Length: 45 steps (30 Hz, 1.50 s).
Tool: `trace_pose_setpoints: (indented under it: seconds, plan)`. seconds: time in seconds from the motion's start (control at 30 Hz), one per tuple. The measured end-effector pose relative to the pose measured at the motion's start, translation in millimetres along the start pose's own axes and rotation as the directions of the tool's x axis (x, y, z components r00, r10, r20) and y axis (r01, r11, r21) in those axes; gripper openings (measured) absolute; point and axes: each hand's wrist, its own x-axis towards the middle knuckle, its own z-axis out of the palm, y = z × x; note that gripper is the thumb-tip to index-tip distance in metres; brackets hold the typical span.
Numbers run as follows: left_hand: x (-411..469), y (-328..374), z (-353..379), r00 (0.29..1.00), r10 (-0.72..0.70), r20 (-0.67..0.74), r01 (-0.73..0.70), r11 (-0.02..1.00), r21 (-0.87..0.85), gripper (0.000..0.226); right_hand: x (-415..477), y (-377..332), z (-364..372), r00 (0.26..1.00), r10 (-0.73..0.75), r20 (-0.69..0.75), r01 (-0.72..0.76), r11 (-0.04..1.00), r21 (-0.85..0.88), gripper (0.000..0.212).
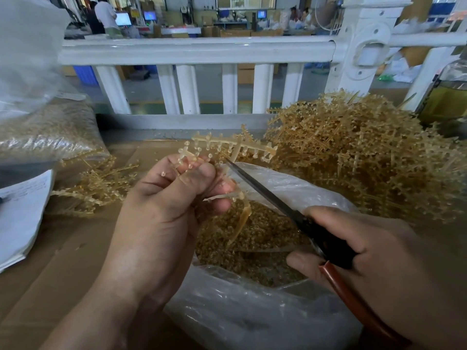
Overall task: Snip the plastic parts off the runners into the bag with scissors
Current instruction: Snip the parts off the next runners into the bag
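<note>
Head view, nearest the bottom edge: a clear plastic bag (252, 319) stands open at lower centre on brown cardboard (50, 261), and a heap of small amber plastic parts (252, 233) lies inside it.

Over the bag's mouth, at lower right, the right hand (374, 251) has its fingers curled tight round the dark handles of the scissors (265, 190). A red-brown handle loop runs down past the palm. The blades slant up to the left and show as one thin strip, so they look closed or nearly so. Their tip touches the runner (235, 145) held above the bag.

At centre left, the left hand (161, 213) pinches that runner between the thumb and curled fingers. One branch with parts still on it sticks up and to the right, and a bare stem hangs down into the bag.

A stack of white paper (22, 210) lies at the left edge, with a few loose runners (98, 183) beside it. A large pile of runners (366, 160) fills the right middle of the frame. A second bag of parts (45, 132) sits at upper left and a bottle (447, 92) at the far right edge.

Behind these a white railing (197, 50) crosses the frame, with a workshop and people beyond it.
</note>
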Motion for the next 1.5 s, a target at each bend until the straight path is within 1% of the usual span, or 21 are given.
trace_pose_setpoints:
  seconds: [0.07,0.17,0.37,0.5,0.57,0.73,0.8,0.93,1.13,1.23,1.4,1.5]
  plan:
    - [-1.3,0.1,0.7,1.000,0.002,0.025,-0.002,1.000,-0.004,0.006,-0.2,-1.2,0.4,1.000,-0.001,0.000,0.001,1.000,-0.001,0.052]
    - [-2.1,-0.3,1.4,1.000,-0.017,0.020,0.018,1.000,-0.016,0.002,-0.8,-1.3,0.1,1.000,-0.003,0.016,0.003,1.000,0.000,0.053]
    - [-2.1,-1.7,3.2,1.000,-0.008,0.021,0.008,1.000,-0.009,0.006,-0.9,-0.6,-0.5,1.000,-0.009,0.028,0.010,0.999,-0.034,0.054]
    - [-2.1,-2.7,2.9,0.999,0.053,0.001,-0.053,0.998,0.035,0.003,-0.2,-1.7,-1.0,1.000,0.003,0.021,-0.002,0.998,-0.068,0.056]
    - [-2.0,-3.9,2.5,0.996,0.089,-0.012,-0.089,0.994,0.061,0.004,-0.5,-1.8,-1.1,1.000,-0.010,0.007,0.011,0.998,-0.069,0.054]
    - [-1.1,-6.8,-0.5,0.983,0.185,-0.020,-0.177,0.964,0.199,0.011,-0.9,-0.4,0.2,0.999,-0.031,-0.012,0.029,0.992,-0.123,0.049]
    - [-1.8,-7.2,-1.2,0.979,0.205,-0.024,-0.195,0.957,0.217,0.007,-2.0,-0.9,1.2,0.999,-0.035,-0.013,0.033,0.992,-0.122,0.049]
    - [-1.5,-8.9,-2.1,0.976,0.211,-0.045,-0.196,0.954,0.228,0.007,-2.3,-2.1,1.6,0.998,-0.051,-0.033,0.045,0.987,-0.152,0.052]
    - [-2.0,-8.1,-0.9,0.968,0.242,-0.061,-0.221,0.946,0.239,0.009,-1.9,-1.8,1.4,0.996,-0.069,-0.054,0.064,0.994,-0.092,0.052]
    - [-2.3,-7.5,-0.6,0.963,0.258,-0.080,-0.234,0.943,0.236,0.011,-1.6,-0.2,2.7,0.997,-0.054,-0.060,0.050,0.996,-0.067,0.056]
    - [-1.3,-7.1,-0.7,0.967,0.242,-0.077,-0.227,0.960,0.165,0.009,-1.4,-1.0,5.2,0.997,-0.032,-0.068,0.029,0.999,-0.031,0.053]
    - [-1.3,-6.7,-0.5,0.969,0.240,-0.062,-0.227,0.960,0.161,0.008,-1.9,-2.5,3.5,0.999,-0.002,-0.035,0.001,1.000,-0.019,0.053]
